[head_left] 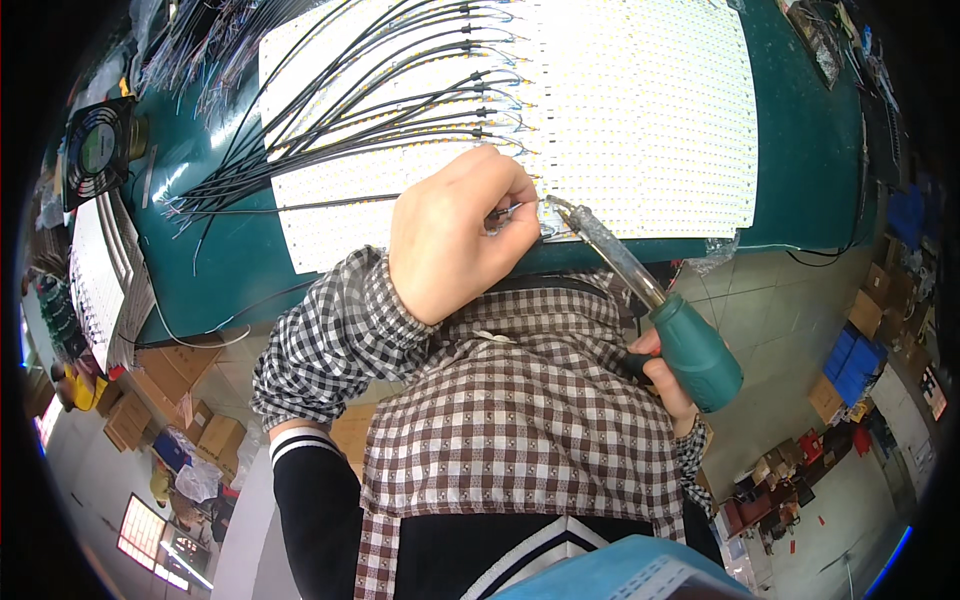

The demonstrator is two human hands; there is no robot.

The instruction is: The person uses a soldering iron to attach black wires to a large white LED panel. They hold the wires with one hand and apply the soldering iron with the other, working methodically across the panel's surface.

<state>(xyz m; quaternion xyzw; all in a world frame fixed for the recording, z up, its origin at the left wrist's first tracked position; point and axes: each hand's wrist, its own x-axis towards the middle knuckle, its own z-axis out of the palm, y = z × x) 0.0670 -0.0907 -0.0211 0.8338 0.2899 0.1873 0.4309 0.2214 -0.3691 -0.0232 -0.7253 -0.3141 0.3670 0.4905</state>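
Observation:
My left hand (450,225) rests over the near edge of a white LED circuit board (655,120), its thumb and forefinger pinched on the thin leads of a black cable (335,204). In my right hand (670,388) is a green-bodied soldering gun (698,352), which slants up and to the left. Its metal tip is at the board, just right of my left fingertips. Whether the tip touches a lead cannot be made out. Several other black cables (365,82) run leftward from a row of points along the board's middle.
A green table (805,150) bears the boards. At the left stand a small black fan (98,150) and a stack of white boards (108,265). Loose wire bundles (215,50) lie at the far left. Cardboard boxes (180,380) stand on the floor.

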